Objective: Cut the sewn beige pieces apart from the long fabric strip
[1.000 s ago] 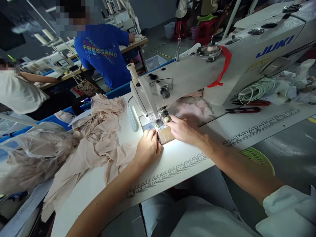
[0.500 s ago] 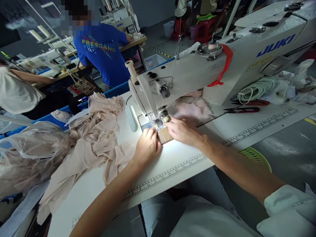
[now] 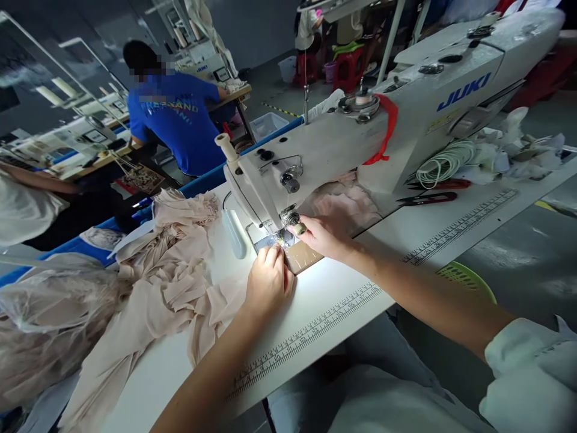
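My left hand (image 3: 269, 273) rests on the sewing machine bed just in front of the presser foot (image 3: 283, 236), its fingers pressed together in a pinch. What lies between those fingertips is too small to make out. My right hand (image 3: 325, 236) is curled close against a small beige round knob (image 3: 300, 228) to the right of the needle area; the fingers partly go behind it, so their hold is hidden. A brown plate (image 3: 303, 257) with thread bits lies between both hands. Above them stretches the white sewing machine (image 3: 324, 144). Crumpled beige fabric (image 3: 166, 288) heaps left of my left hand.
Pink fabric (image 3: 345, 204) lies under the machine arm. Thread snips (image 3: 428, 199) and a coil of pale cord (image 3: 446, 163) sit to the right. A plastic bag (image 3: 58, 294) bulges at the left. A co-worker in blue (image 3: 175, 114) sits beyond the table.
The view has shifted, so the machine appears farther left. My right fingers have moved from below the knob to beside and behind it. My left hand stays near the presser foot.
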`<state>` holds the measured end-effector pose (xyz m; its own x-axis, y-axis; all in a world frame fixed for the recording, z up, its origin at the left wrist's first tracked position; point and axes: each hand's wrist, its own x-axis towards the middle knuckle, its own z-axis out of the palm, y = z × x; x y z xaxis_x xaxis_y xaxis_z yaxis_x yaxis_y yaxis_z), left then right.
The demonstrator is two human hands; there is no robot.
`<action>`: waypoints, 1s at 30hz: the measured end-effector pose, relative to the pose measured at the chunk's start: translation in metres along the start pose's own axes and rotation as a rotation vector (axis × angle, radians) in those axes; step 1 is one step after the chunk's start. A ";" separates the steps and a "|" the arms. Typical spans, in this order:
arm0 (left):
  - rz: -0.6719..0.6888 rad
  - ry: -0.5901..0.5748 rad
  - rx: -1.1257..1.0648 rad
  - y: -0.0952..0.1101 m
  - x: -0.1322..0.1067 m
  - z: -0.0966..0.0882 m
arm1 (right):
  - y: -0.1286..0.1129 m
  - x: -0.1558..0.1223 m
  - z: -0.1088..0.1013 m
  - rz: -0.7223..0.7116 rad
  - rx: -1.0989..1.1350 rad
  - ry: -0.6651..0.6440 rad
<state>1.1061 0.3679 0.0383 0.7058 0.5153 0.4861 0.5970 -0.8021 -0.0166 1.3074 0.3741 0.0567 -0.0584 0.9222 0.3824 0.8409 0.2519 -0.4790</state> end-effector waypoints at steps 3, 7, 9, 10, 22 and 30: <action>-0.007 0.002 -0.012 -0.002 0.001 0.000 | -0.005 -0.007 -0.003 -0.015 0.002 0.012; 0.000 0.009 -0.013 -0.008 0.002 0.000 | -0.009 -0.006 0.001 0.003 -0.010 -0.007; -0.002 0.009 -0.005 -0.009 0.003 0.000 | -0.008 -0.002 0.003 0.024 -0.037 -0.017; -0.006 0.007 -0.002 -0.009 0.003 0.000 | -0.007 0.000 0.004 0.028 -0.048 -0.013; -0.337 -0.036 -0.129 -0.028 0.005 -0.020 | -0.003 -0.020 -0.007 -0.233 -0.041 0.053; -0.781 -0.456 -0.114 -0.039 -0.005 -0.057 | -0.060 -0.057 -0.004 -0.845 -0.070 -0.244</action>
<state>1.0577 0.3790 0.0863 0.2134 0.9744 -0.0705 0.9444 -0.1873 0.2701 1.2623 0.3052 0.0665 -0.7823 0.4744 0.4038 0.4950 0.8669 -0.0594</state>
